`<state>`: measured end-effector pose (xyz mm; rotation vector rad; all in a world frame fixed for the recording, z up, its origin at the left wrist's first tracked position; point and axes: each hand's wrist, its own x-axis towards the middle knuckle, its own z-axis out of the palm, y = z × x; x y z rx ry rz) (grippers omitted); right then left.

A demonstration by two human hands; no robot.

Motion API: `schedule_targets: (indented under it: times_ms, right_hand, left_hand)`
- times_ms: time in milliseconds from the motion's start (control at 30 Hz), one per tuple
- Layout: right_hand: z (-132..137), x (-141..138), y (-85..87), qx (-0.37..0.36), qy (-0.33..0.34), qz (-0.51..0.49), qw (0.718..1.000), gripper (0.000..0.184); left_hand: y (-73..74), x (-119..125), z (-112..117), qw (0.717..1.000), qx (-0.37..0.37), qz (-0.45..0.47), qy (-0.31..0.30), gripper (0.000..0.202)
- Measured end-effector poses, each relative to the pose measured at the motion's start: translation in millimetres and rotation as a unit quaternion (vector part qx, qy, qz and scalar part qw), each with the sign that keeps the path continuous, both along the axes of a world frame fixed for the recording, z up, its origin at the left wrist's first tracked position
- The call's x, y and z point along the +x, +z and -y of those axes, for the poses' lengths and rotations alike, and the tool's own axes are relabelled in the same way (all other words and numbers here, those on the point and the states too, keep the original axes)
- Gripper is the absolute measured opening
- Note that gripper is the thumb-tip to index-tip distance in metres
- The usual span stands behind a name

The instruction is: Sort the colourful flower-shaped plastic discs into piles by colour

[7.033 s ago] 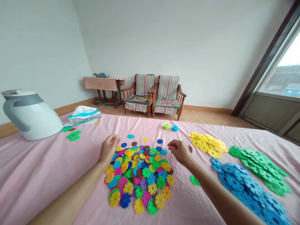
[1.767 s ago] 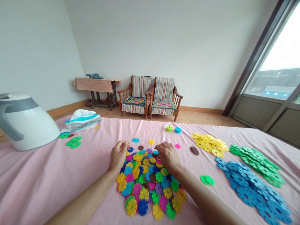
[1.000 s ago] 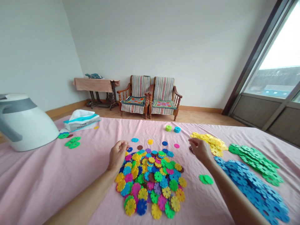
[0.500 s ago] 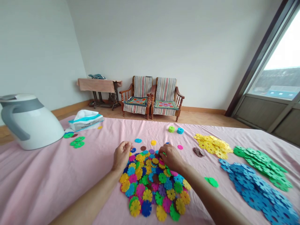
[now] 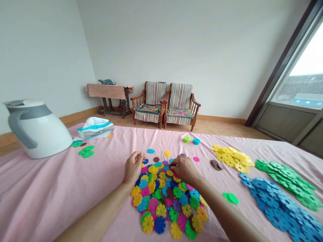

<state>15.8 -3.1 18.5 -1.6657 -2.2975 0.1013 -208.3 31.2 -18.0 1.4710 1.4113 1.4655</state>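
A heap of mixed-colour snowflake discs point(image 5: 168, 198) lies on the pink cloth point(image 5: 63, 188) in front of me. My left hand point(image 5: 133, 167) rests at the heap's far left edge, fingers curled in a loose fist; what it holds is hidden. My right hand point(image 5: 184, 169) is on the heap's far side, fingertips pinched on a disc I cannot name by colour. Sorted piles lie to the right: brown discs point(image 5: 216, 164), yellow discs point(image 5: 233, 156), green discs point(image 5: 290, 178), blue discs point(image 5: 280, 206).
A white kettle point(image 5: 37, 129) and a tissue pack point(image 5: 95, 128) stand at the left, with green discs point(image 5: 84, 150) near them. Two small stacks point(image 5: 191, 140) sit at the far side. A pair of green discs point(image 5: 230, 198) lies right of the heap. Two chairs point(image 5: 166, 105) stand beyond.
A second ago my right hand was out by the brown and yellow piles; it has come back to the heap's far side. The left hand stayed put.
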Motion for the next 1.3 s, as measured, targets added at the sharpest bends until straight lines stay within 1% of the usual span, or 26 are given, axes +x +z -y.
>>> schedule_targets:
  times_ms: [100,200,267,333,400,467,500,567,633,733,767,833,933,1000,1133,1300]
  right_hand:
    - [1.4,-0.5,-1.0,0.017,0.01,0.024,1.0,0.018]
    - [7.0,-3.8,-1.4,0.053,0.016,0.079,0.995,0.022]
    - [10.9,-7.3,-1.2,0.079,0.026,0.11,0.991,0.021]
    - [12.7,-9.2,0.0,0.101,0.021,0.111,0.988,0.019]
    - [11.4,-5.5,2.9,0.121,-0.007,0.068,0.99,0.019]
    - [7.2,8.1,7.2,0.127,-0.05,-0.009,0.991,0.018]
    - [4.5,19.3,9.3,0.123,-0.073,-0.051,0.988,0.018]
    - [-0.8,50.1,11.8,0.103,-0.123,-0.122,0.979,0.016]
    - [-4.1,88.1,9.8,0.081,-0.194,-0.164,0.964,0.018]
    - [-2.5,142.9,-2.3,0.019,-0.258,-0.173,0.95,0.021]
    - [-0.5,157.0,-7.9,-0.003,-0.262,-0.178,0.949,0.02]
    - [4.3,176.8,-18.9,-0.022,-0.262,-0.178,0.948,0.02]
    - [9.2,188.1,-29.8,-0.026,-0.252,-0.179,0.951,0.024]
    - [9.6,189.1,-31.7,-0.01,-0.253,-0.176,0.951,0.026]
    - [7.1,187.6,-28.7,0.043,-0.292,-0.161,0.942,0.027]
    - [8.2,184.7,-24.6,0.073,-0.319,-0.153,0.932,0.031]
  left_hand:
    - [0.8,0.6,0.6,1.0,0.0,0.007,-0.001,0.042]
    - [2.7,1.6,1.7,1.0,0.001,0.008,0.002,0.044]
    - [4.0,2.1,2.5,1.0,0.001,0.004,0.006,0.045]
    - [4.7,2.3,3.1,1.0,-0.001,0.003,0.007,0.045]
    - [4.8,2.0,3.3,1.0,-0.003,0.001,0.003,0.045]
    - [4.5,1.6,3.2,1.0,-0.004,-0.007,0.001,0.044]
    - [4.3,1.4,3.1,1.0,-0.004,-0.009,0.001,0.043]
    - [4.1,1.1,2.7,1.0,-0.004,-0.01,0.004,0.043]
    - [3.9,1.1,2.2,1.0,-0.002,-0.009,0.008,0.043]
    - [3.2,1.2,1.2,1.0,0.001,-0.011,0.009,0.042]
    - [2.8,1.1,0.8,1.0,0.003,-0.01,0.007,0.042]
    - [1.7,0.9,0.1,1.0,0.004,-0.005,0.0,0.042]
    - [0.6,0.5,-0.3,1.0,0.003,-0.001,-0.005,0.043]
    - [0.7,0.5,-0.3,1.0,0.001,0.002,-0.003,0.044]
    - [1.9,0.8,-0.5,1.0,-0.006,0.004,0.001,0.047]
    - [2.9,1.5,-0.6,1.0,-0.007,0.007,0.005,0.048]
